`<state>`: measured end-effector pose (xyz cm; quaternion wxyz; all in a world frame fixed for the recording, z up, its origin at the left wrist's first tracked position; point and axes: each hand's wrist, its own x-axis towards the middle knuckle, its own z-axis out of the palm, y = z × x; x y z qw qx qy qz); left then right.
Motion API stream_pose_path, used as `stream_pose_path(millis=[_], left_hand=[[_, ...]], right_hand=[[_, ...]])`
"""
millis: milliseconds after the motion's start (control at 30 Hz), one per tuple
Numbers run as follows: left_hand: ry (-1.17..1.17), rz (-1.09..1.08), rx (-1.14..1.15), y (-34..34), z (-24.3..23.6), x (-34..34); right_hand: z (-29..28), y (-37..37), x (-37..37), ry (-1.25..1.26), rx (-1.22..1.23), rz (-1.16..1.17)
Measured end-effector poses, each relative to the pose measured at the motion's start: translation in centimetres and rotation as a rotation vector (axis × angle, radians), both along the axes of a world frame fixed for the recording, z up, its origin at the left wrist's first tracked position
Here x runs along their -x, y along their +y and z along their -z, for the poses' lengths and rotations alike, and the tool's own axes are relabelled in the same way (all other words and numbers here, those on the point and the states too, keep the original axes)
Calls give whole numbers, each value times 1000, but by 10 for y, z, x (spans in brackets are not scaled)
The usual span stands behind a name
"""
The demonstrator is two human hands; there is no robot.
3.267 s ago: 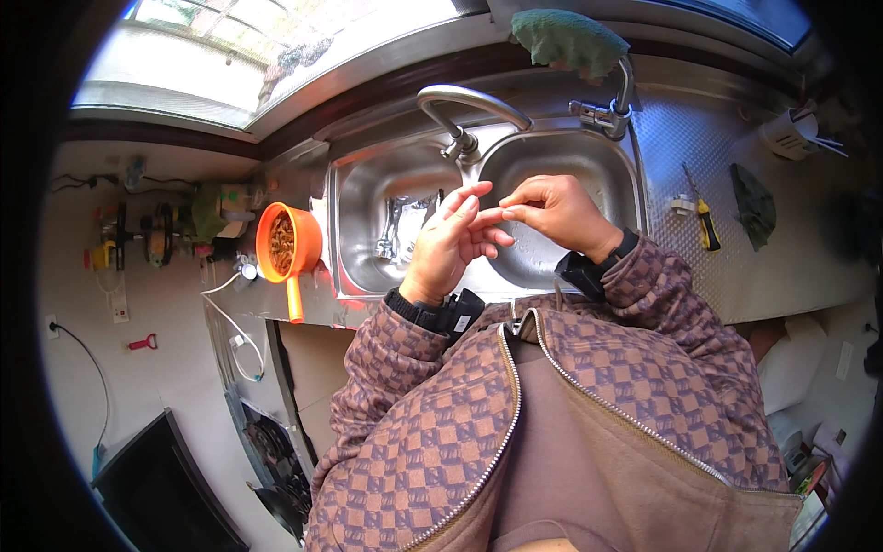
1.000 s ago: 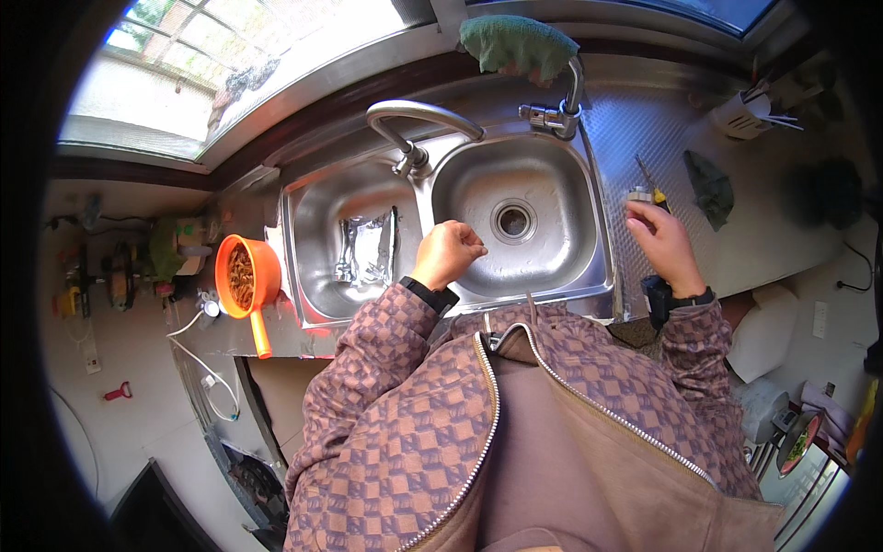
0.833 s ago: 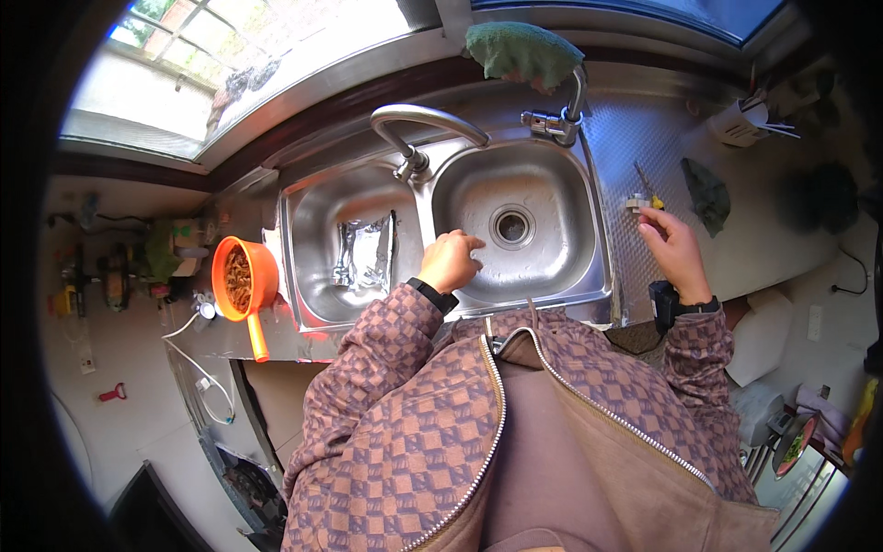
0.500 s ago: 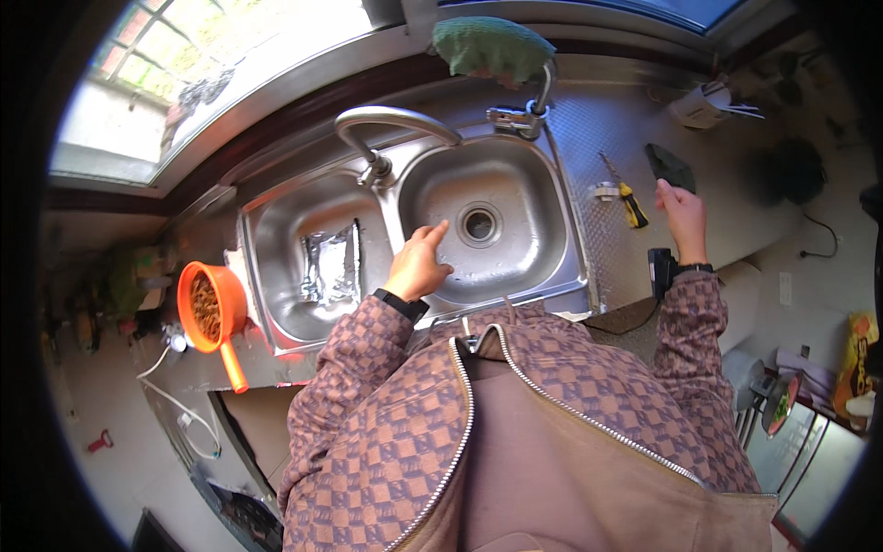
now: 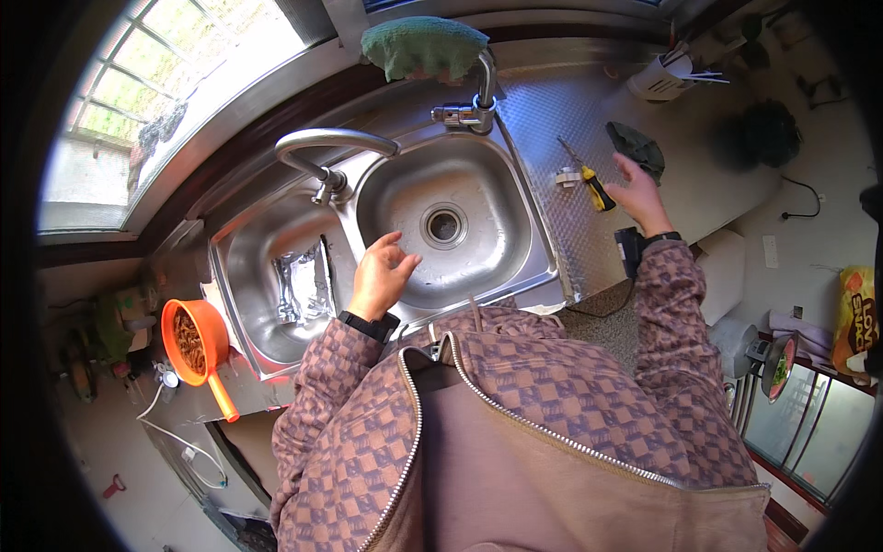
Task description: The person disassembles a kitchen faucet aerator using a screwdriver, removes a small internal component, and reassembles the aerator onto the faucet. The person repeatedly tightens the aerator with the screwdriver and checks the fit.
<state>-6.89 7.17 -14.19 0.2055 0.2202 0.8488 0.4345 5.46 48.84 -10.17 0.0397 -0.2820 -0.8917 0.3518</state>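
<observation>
My left hand (image 5: pixel 379 278) hovers at the near edge of the right sink basin (image 5: pixel 501 262), thumb and fingers apart, holding nothing. Over the counter on the right, my right hand (image 5: pixel 639 196) is open beside a dark green, flat pad-like piece (image 5: pixel 636 150); whether they touch I cannot tell. Left of that hand lies a yellow-and-black screwdriver (image 5: pixel 595 189). A small white round part (image 5: pixel 567 178) sits by its shaft. In the left basin rests a crinkled silver packet (image 5: pixel 305 283).
A curved faucet (image 5: pixel 336 138) rises between the basins. Green cloth (image 5: pixel 423 48) drapes a second tap (image 5: pixel 471 114) behind. An orange strainer-like pan (image 5: pixel 221 336) of brown bits stands left of the sink. A white cup of sticks (image 5: pixel 658 78) is at the far right.
The view has swung, so the scene sits further left. My right hand's fingers, closed at the dark green piece before, are now spread. The left hand stays near the basin edge.
</observation>
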Motion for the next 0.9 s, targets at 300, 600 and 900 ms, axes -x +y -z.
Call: stream_pose_path(millis=[300, 600, 900], left_hand=[[-93, -75, 74, 2, -21, -9], [-61, -8, 123, 22, -34, -16], [-244, -243, -324, 33, -59, -4]], right_hand=[[48, -5, 6, -290, -470, 72], [45, -37, 40, -195, -253, 42], [25, -119, 96, 346, 526, -353]])
